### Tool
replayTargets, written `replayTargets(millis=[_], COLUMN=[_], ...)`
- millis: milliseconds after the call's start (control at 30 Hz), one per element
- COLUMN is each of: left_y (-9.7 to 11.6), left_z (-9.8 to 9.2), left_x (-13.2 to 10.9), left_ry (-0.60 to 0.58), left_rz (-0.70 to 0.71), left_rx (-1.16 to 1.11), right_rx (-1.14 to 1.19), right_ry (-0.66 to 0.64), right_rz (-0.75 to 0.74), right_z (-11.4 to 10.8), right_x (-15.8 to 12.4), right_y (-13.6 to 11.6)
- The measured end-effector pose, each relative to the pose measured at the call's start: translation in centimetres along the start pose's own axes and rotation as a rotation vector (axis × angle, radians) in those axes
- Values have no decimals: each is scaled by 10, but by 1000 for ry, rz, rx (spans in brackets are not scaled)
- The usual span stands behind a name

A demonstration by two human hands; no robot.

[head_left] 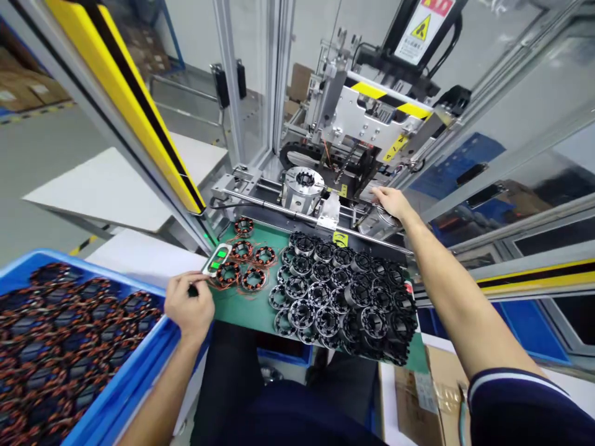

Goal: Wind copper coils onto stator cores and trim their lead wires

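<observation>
My left hand (188,305) rests at the near left corner of the green mat (246,310), fingers curled beside a small control box with green lit buttons (217,259); what it holds, if anything, is hidden. My right hand (392,201) reaches far forward to the machine, fingers bent over a round metal part (383,222) on the right fixture. A silver round chuck (303,188) stands left of it. Several copper-wound stators (246,260) lie on the mat near the left hand. Several bare black stator cores (344,291) are packed on the mat's right.
A blue bin (116,390) full of wound stators sits at the near left. A yellow-and-black light-curtain post (139,111) slants up on the left. The winding machine head (376,118) hangs behind the fixtures. A cardboard box (427,396) lies under the right arm.
</observation>
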State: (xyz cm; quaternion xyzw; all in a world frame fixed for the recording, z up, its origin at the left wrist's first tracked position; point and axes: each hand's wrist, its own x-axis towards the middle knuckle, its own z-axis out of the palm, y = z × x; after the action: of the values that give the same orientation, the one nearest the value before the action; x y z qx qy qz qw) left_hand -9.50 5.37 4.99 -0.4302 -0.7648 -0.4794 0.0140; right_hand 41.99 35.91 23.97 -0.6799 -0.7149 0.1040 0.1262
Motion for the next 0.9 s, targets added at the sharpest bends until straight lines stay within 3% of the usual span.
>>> replayTargets(millis=[167, 300, 367, 467, 567, 700, 800, 900], left_y=[-1, -3, -4, -5, -3, 2, 7, 11], left_z=[-4, -6, -5, -6, -10, -19, -25, -29], left_x=[-8, -16, -18, -19, -24, -34, -38, -37], left_ry=[-31, -140, -176, -223, -272, -335, -384, -422], left_rz=[7, 17, 10, 1, 11, 53, 80, 67], left_rx=[17, 41, 57, 70, 62, 19, -26, -65], right_rx=[-67, -97, -43, -168, -443, -571, -599, -624], right_ry=[148, 258, 153, -166, -357, -409, -434, -451], right_rz=[-61, -338, -549, -826, -820, -746, -764, -795], right_z=[-20, -19, -1, 46, 100, 140, 142, 129], right_x=[-24, -76, -121, -192, -238, -248, -243, -243], right_y=[-27, -104, -157, -231, -277, -298, -303, -308])
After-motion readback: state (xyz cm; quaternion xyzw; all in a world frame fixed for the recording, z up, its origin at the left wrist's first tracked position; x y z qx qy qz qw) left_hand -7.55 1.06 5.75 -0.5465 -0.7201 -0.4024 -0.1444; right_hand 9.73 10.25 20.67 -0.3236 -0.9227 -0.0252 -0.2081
